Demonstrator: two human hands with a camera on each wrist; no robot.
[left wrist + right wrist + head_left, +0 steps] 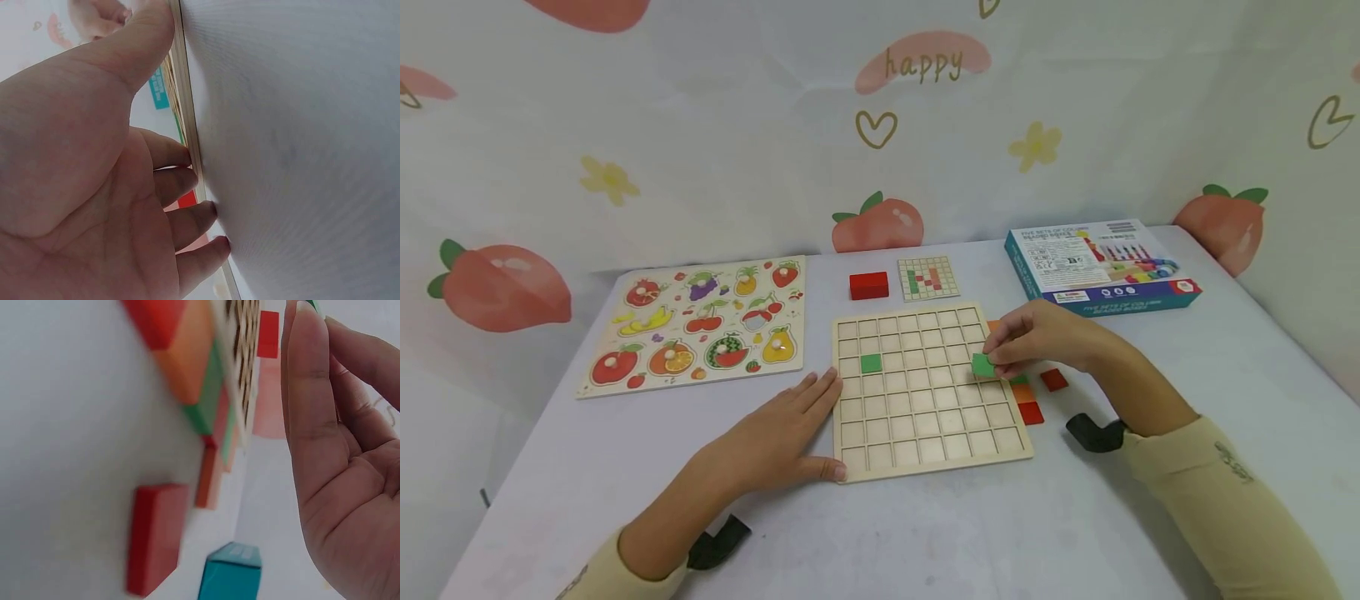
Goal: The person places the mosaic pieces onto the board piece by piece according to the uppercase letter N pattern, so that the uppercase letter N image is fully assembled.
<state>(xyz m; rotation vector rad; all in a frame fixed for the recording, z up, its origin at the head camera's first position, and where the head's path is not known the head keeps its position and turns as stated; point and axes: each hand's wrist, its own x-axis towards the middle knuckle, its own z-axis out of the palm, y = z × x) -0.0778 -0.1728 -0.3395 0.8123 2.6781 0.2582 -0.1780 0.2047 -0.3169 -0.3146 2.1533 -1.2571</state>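
Note:
A wooden grid board (910, 404) lies on the white table, with one green square tile (871, 363) seated in a cell at its upper left. My left hand (775, 433) rests along the board's left edge, fingers extended and thumb at the lower left corner. Over the board's right side, my right hand (1037, 337) pinches another green tile (982, 366) between thumb and fingers. In the right wrist view only a sliver of that tile shows at the fingertips. Red, orange and green tiles (187, 350) line the board's right edge, partly hidden by the right hand.
A loose red tile (1054, 380) lies right of the board. Behind it stand a red block (868, 286) and a small pattern card (928, 277). A fruit peg puzzle (692, 325) lies at left, and a boxed set (1101, 267) at back right.

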